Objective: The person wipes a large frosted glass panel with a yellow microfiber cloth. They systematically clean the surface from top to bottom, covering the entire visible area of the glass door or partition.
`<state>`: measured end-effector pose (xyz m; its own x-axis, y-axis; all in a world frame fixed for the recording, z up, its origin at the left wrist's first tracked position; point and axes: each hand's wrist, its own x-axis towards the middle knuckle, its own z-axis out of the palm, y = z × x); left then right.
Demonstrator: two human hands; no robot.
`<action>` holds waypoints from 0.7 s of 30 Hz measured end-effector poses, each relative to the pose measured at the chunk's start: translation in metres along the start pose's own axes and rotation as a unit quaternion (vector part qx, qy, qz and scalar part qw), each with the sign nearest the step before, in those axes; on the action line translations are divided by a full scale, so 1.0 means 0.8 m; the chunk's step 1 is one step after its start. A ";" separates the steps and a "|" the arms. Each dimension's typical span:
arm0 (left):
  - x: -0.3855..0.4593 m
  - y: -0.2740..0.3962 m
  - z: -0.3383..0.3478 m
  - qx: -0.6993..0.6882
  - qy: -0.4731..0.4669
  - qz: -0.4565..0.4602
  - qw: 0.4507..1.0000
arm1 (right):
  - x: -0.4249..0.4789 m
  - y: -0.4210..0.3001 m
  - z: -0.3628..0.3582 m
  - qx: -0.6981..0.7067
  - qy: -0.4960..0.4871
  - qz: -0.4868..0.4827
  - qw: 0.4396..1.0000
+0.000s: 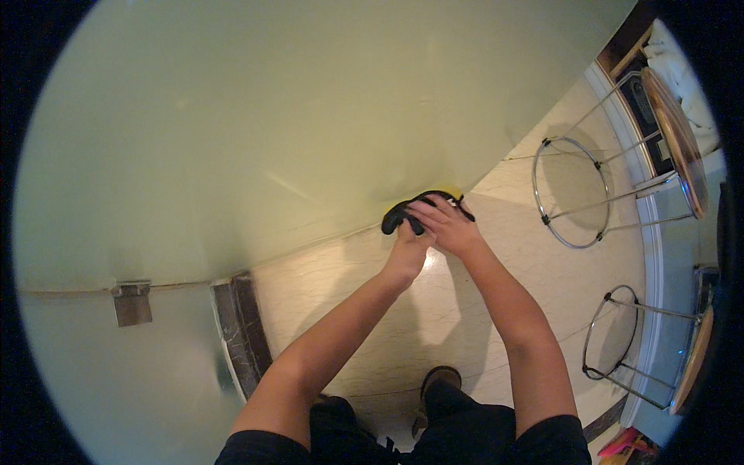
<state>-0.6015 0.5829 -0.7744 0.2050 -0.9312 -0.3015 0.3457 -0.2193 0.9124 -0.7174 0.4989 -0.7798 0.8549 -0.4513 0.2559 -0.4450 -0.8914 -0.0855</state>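
Note:
Both of my hands are on a black handheld tool (397, 217) with a yellow edge, at the lower edge of a large frosted glass panel (261, 116). My left hand (410, 253) grips it from below, with the thumb up against the black body. Over its right part lies my right hand (447, 224), fingers spread across the top. The tool's yellow side faces the glass and seems to touch it. My hands cover much of the tool, so its exact kind cannot be told.
Two round stools with metal legs, one upper right (668, 133) and one lower right (694, 360), stand beside the wall. A metal hinge (132, 303) joins the glass at the lower left, near a dark stone sill (247, 325). Pink items (622, 443) lie at the bottom right.

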 end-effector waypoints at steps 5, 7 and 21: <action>0.000 0.019 0.012 -0.021 -0.115 -0.036 0.992 | -0.009 0.004 0.001 0.047 0.191 0.160 0.967; -0.002 0.032 0.024 -0.024 -0.132 0.011 0.991 | 0.002 -0.012 -0.002 0.156 0.285 0.273 0.905; -0.103 0.096 -0.077 -0.001 0.000 0.103 0.995 | 0.076 -0.174 0.036 0.284 0.133 0.186 0.931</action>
<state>-0.5354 0.6606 -0.6970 0.2725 -0.9561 -0.1081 0.2973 -0.0232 0.9545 -0.5959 0.5944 -0.7800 0.5404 -0.7741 0.3298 -0.4190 -0.5875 -0.6923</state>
